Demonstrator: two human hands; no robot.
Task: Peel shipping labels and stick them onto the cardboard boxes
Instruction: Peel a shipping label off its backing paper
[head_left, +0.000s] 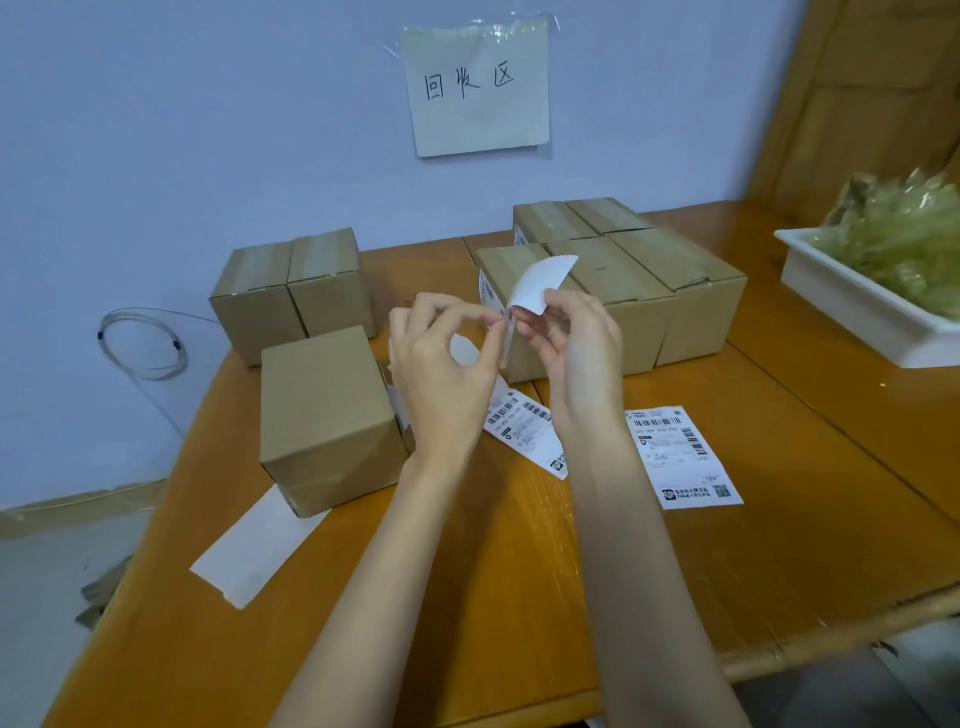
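Between both sets of fingertips, above the table, a shipping label is pinched: left hand and right hand each grip its lower edge. Behind the fingers stand cardboard boxes; below them lie printed labels.

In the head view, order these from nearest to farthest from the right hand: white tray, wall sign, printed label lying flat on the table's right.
From the right hand:
1. Printed label, on the table just below-right.
2. White tray, far right.
3. Wall sign, up on the wall.
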